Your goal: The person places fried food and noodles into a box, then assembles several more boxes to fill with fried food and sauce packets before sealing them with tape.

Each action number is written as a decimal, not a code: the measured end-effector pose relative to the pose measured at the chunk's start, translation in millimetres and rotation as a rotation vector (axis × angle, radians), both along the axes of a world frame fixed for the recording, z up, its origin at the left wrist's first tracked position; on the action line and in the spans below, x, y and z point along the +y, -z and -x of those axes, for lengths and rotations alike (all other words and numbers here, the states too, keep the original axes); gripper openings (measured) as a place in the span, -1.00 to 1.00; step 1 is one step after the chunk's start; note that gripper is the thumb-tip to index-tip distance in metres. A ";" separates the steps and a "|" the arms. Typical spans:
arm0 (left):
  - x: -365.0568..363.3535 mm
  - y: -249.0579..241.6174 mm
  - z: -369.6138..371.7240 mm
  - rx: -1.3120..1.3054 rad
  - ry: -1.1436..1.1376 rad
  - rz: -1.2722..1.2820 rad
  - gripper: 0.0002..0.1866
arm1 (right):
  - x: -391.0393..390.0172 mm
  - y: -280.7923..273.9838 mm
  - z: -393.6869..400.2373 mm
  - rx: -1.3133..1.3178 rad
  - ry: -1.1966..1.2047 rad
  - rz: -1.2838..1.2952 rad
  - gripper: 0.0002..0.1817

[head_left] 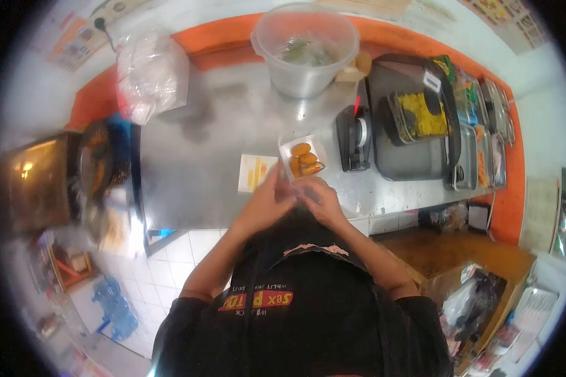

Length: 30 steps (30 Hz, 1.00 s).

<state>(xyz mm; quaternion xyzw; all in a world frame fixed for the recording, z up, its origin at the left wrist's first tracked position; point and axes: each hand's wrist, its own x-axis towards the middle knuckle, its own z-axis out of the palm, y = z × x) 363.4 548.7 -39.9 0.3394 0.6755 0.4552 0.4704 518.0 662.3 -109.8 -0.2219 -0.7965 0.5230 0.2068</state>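
Note:
A small white paper food box (319, 146) stands unlidded on the steel counter, with several golden-brown fried pieces (301, 149) inside. Beside the wrapped-looking orange and dark item (312, 168) in it, no other filling shows clearly. My left hand (269, 202) is closed at the box's near left corner, its fingers along the side. Curled over the near edge is my right hand (319, 198), fingertips on the front flap. Both hands almost meet there, and the grip is partly blurred. A white card panel with yellow print (258, 173) lies left of the box.
Behind stands a clear plastic tub (305, 78) holding bagged greens. A black tape dispenser (353, 138) is at right, beside a dark tray (415, 160) carrying a container of yellow food (424, 116). A plastic-wrapped white bundle (151, 78) sits at back left.

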 end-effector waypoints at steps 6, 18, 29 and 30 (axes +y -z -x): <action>29.0 8.5 24.8 0.977 0.233 -0.419 -0.82 | -11.8 20.6 -9.4 0.022 0.215 0.373 -0.81; 78.8 14.9 -17.7 1.041 -0.010 -0.167 -0.87 | -17.4 27.2 -1.5 0.447 0.654 0.573 -0.88; 93.4 29.0 -1.3 0.946 0.662 0.109 -0.76 | -10.8 39.4 -16.7 0.478 0.613 0.667 -0.90; 95.0 25.6 0.7 0.918 0.716 0.132 -0.74 | -10.2 37.6 -18.2 0.483 0.574 0.655 -0.89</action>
